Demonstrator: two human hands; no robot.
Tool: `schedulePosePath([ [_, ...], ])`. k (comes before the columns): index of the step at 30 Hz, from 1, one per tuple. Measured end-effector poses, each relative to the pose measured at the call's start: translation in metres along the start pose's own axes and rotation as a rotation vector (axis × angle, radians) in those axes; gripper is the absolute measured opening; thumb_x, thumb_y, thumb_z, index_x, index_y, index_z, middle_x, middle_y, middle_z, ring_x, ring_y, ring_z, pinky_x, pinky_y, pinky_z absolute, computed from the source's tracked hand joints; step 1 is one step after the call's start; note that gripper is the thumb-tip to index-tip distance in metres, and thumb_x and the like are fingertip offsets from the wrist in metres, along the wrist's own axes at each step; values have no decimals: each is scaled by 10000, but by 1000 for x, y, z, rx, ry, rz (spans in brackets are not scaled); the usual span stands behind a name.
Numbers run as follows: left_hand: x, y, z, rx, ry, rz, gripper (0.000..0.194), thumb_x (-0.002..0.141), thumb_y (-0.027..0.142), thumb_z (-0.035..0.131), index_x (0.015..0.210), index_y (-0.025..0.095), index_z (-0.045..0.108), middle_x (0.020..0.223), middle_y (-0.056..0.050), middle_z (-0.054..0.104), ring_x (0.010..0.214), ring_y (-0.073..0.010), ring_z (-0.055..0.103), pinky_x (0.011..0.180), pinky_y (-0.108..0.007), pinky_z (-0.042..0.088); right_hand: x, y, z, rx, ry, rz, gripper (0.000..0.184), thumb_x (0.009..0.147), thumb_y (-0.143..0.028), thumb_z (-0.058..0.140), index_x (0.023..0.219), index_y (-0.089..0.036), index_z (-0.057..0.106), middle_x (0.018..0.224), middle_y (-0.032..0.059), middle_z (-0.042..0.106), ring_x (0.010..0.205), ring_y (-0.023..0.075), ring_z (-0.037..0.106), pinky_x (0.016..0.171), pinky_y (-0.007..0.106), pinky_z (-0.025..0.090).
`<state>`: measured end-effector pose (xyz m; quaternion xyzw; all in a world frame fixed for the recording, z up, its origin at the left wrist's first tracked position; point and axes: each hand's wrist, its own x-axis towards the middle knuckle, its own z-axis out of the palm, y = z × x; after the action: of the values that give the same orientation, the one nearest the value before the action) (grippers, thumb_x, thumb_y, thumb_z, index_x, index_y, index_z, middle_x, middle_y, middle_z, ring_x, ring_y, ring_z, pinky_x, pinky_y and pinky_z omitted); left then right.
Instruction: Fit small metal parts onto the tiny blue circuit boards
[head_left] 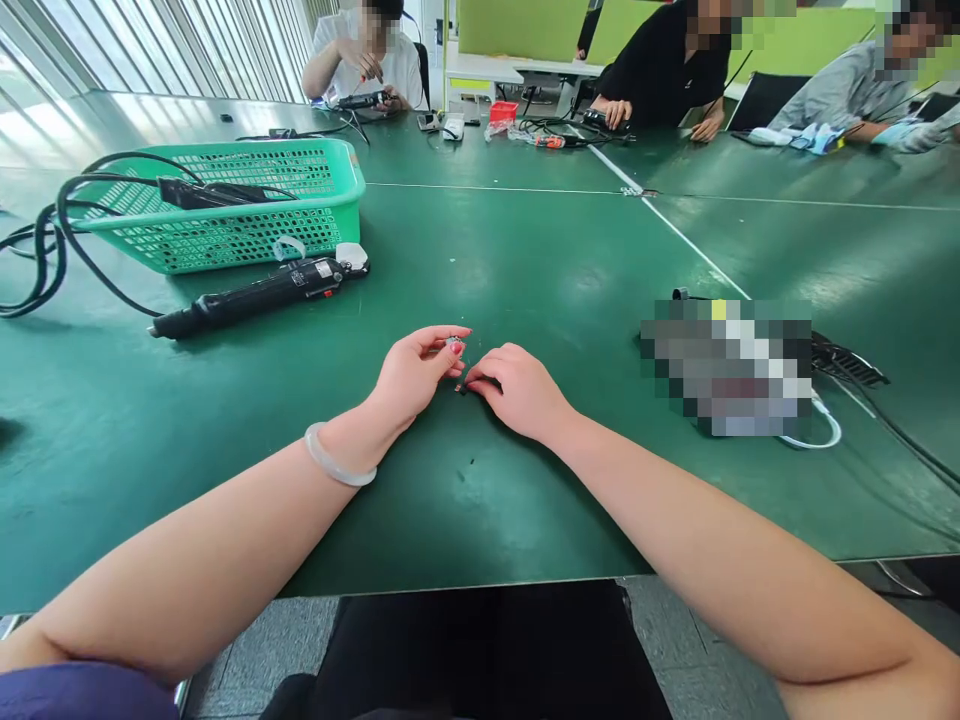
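My left hand (411,372) is closed in a pinch around a small silvery piece (454,342), mostly covered by the fingers and too small to name. Just to its right, my right hand (521,388) rests low over the green table (450,520), thumb and fingertips pressed together. At those fingertips shows a tiny dark piece with a reddish end (461,388); its kind cannot be made out. The two hands are close together, fingertips nearly meeting. A pale bangle (337,462) circles my left wrist.
A black electric screwdriver (262,295) with a cable lies before a green plastic basket (247,225) holding another black tool. A blurred-out device (727,370) with cables sits at right. Several people work across the table, near a red box (503,112).
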<state>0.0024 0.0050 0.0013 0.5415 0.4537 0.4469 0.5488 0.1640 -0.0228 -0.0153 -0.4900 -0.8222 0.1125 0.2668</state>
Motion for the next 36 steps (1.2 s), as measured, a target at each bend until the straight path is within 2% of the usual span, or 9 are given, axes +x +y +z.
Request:
schedulePosePath([
  [3,-1,0,0,-17,-67,-28,264,730,263,707,975,167,689,877,-32,664,658,-89,591,708,-275,518,0,-1,-4,75,28,52,151,869,-202,563,794,-207,694,796,23,690,804,177,524,772,314,419],
  [9,-2,1,-2,-22,-186,-77,385,699,232,727,1076,176,671,900,-41,680,684,-100,597,709,-282,504,-1,0,-8,354,136,284,125,837,-283,587,751,-221,654,711,-6,649,680,143,537,686,290,423],
  [13,-2,2,-2,-17,-248,-104,458,660,184,748,1110,173,663,899,-54,689,769,-131,622,765,-300,508,0,3,-6,599,206,413,175,789,-373,622,732,-208,634,670,-10,611,599,128,505,609,279,429],
  [18,-3,4,-3,34,-307,-154,483,668,161,735,1144,187,655,848,-43,681,756,-131,615,775,-313,516,5,7,-5,755,248,495,266,741,-463,651,717,-199,626,672,-8,591,598,120,487,574,261,420],
  [24,-2,4,-5,32,-335,-153,470,702,187,715,1167,187,648,889,-56,697,809,-156,638,818,-339,517,7,6,-6,760,171,529,295,728,-487,653,725,-194,622,666,-7,576,607,123,493,568,262,425],
  [31,-2,1,-5,36,-337,-176,505,718,178,695,1217,217,635,771,-8,678,740,-129,637,852,-334,513,7,5,-4,739,190,529,269,736,-470,648,709,-203,625,646,-10,562,594,125,486,555,262,427],
  [36,-3,1,-5,57,-315,-184,548,725,203,697,1264,231,603,791,7,676,767,-119,635,891,-331,501,5,5,-2,696,176,530,285,742,-492,650,715,-210,619,620,-18,538,561,125,471,543,270,422],
])
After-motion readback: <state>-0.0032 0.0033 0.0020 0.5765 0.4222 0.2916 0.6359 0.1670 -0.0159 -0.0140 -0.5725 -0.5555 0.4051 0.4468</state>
